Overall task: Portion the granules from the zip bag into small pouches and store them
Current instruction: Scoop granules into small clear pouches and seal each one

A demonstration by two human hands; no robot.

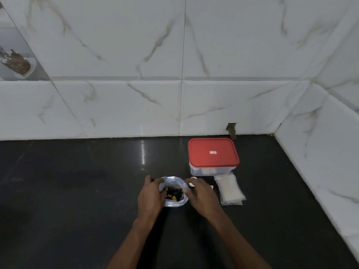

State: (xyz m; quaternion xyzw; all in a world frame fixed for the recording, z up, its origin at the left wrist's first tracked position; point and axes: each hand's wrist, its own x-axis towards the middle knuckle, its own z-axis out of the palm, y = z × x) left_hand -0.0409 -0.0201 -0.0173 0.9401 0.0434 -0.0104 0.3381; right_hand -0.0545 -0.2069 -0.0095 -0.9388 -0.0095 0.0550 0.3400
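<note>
A clear zip bag (174, 191) stands open on the black counter, with dark and orange contents showing inside. My left hand (151, 195) grips the bag's left rim with curled fingers. My right hand (200, 193) holds the bag's right rim, fingers bent over it. To the right lie small clear pouches (230, 190) stacked flat, holding something white. Behind them stands a clear storage box with a red lid (212, 152), closed. A small white object (193, 181) peeks out behind my right hand; what it is stays unclear.
The black counter (77, 191) runs left and toward me. White marble-look tiled walls (174, 105) close off the back and the right side, forming a corner behind the box. A small chipped hole (232, 130) marks the back wall's base.
</note>
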